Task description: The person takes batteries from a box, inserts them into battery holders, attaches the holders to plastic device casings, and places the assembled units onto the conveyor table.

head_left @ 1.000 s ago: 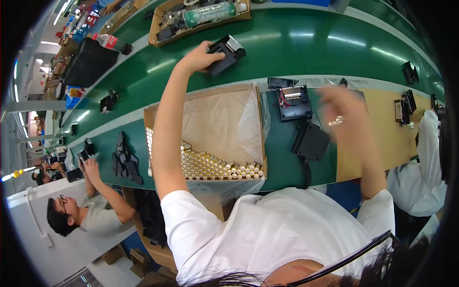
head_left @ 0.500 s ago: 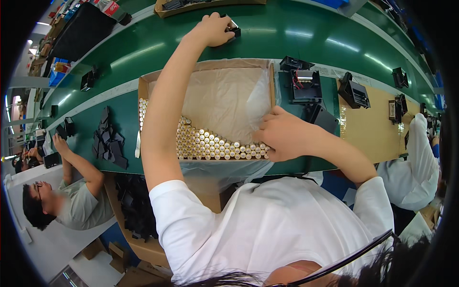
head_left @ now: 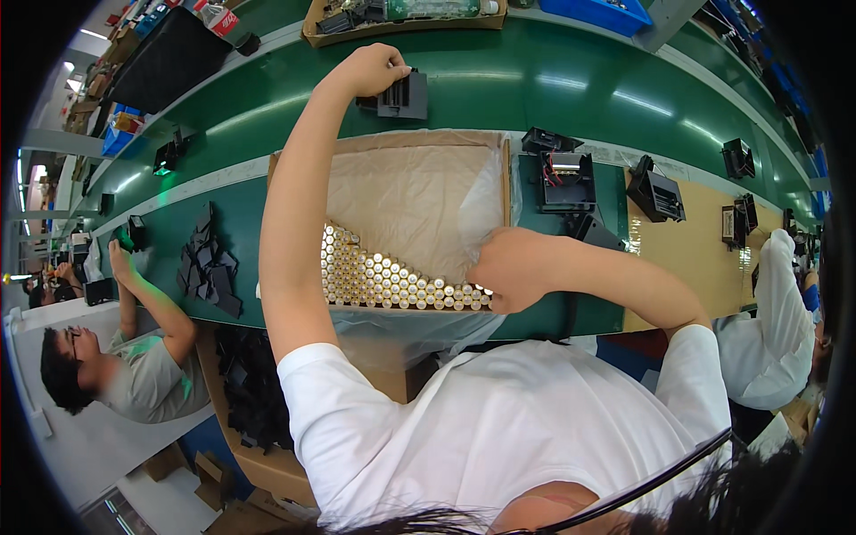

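Over the far green belt, my left hand (head_left: pixel 374 69) is closed at the upper left edge of a black plastic case (head_left: pixel 407 96) with a slotted opening. My right hand (head_left: pixel 510 272) reaches into the right side of a cardboard box (head_left: pixel 419 138). Its fingers are curled down at the right end of the standing batteries (head_left: pixel 392 276); what they hold, if anything, is hidden. The batteries are packed upright along the near side of the box, with bare brown lining behind them. My left forearm covers the box's left side.
Right of the box stand an open black case with red wires (head_left: pixel 567 183) and another case (head_left: pixel 657 190). Black plastic pieces (head_left: pixel 208 272) lie piled on the left. A co-worker (head_left: pixel 134 366) sits at left. A parts tray (head_left: pixel 406 25) stands beyond the belt.
My left hand has shifted left, and the black case there now shows its slotted side. My right hand has moved slightly left over the batteries. Green light now falls on the co-worker.
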Available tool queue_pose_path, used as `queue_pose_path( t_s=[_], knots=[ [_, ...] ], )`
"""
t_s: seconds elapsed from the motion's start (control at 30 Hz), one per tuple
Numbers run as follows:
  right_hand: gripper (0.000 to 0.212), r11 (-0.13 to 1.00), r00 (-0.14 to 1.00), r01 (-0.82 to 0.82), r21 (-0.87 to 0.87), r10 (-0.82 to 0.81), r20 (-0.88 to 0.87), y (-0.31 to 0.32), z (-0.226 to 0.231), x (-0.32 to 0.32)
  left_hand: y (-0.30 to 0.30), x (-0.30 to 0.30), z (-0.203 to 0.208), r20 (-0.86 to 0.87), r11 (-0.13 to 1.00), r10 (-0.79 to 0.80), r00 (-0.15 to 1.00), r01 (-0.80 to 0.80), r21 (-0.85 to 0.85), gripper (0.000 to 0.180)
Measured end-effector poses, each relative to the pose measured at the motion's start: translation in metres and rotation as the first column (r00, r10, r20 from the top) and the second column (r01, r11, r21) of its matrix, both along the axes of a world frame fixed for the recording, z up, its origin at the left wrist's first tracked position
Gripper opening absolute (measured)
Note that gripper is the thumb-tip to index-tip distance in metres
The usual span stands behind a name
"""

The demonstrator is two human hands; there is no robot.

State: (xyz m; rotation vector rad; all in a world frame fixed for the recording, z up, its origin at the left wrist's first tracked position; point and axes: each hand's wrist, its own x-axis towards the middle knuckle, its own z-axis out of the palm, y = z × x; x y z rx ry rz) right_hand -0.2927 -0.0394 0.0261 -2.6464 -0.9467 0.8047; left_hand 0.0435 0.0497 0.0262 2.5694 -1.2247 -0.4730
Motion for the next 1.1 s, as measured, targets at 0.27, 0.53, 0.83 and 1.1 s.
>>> queue_pose_path(
  t_s=[0.27, 0.53, 0.83, 1.1],
  knots=[
    [0.029, 0.996, 0.994, 0.022, 0.082, -0.030, 0.103, 0.000, -0.017, -0.007, 0.001, 0.006, -0.004, -0.524, 0.934, 0.086, 0.847, -0.251, -0.252, 0.028],
    [0.018, 0.986, 0.960, -0.085, 0.147, 0.041, 0.278, -0.006, -0.047, -0.014, -0.022, -0.017, 0.010, -0.118, 0.991, -0.125, 0.985, 0.131, 0.040, 0.033],
    [0.010, 0.965, 0.890, -0.138, 0.224, 0.022, 0.455, -0.011, -0.044, -0.020, -0.038, -0.022, 0.027, -0.113, 0.988, -0.014, 0.994, 0.032, 0.154, 0.036],
    [0.020, 0.597, 0.826, 0.321, 0.736, -0.556, 0.091, -0.067, 0.014, 0.015, -0.048, -0.011, 0.025, -0.851, 0.965, 0.100, 0.515, -0.258, -0.043, 0.021]
  ],
)
